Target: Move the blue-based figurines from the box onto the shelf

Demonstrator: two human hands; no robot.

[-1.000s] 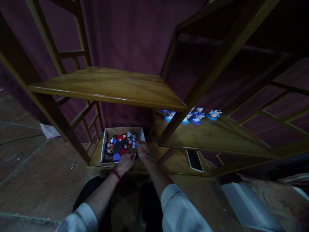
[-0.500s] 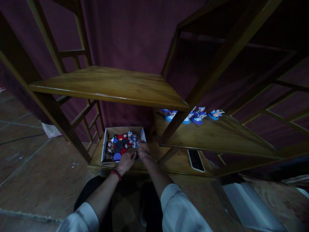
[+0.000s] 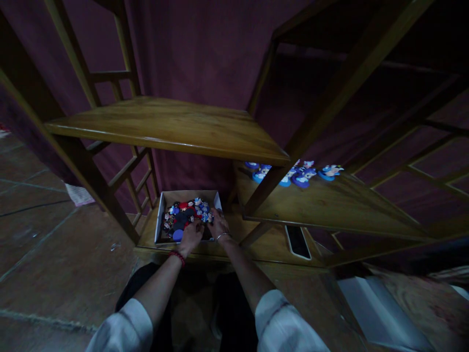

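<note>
Now looking at red and blue figurines (image 3: 198,202) heaped in an open box (image 3: 188,196) on the low shelf (image 3: 269,252); seeing left hand (image 3: 191,237) curled at the box's near side, right hand (image 3: 220,226) bent beside the blue ones; cannot tell whether gripping anything; farther right, spotting phone (image 3: 298,242) lying flat; higher, other figurines (image 3: 303,177) on a raised shelf (image 3: 326,205).

Left hand (image 3: 192,236) and right hand (image 3: 220,227) partly hide the box's (image 3: 172,196) toys (image 3: 187,211); right of it, a post (image 3: 268,189) blocks some figurines (image 3: 261,173).
</note>
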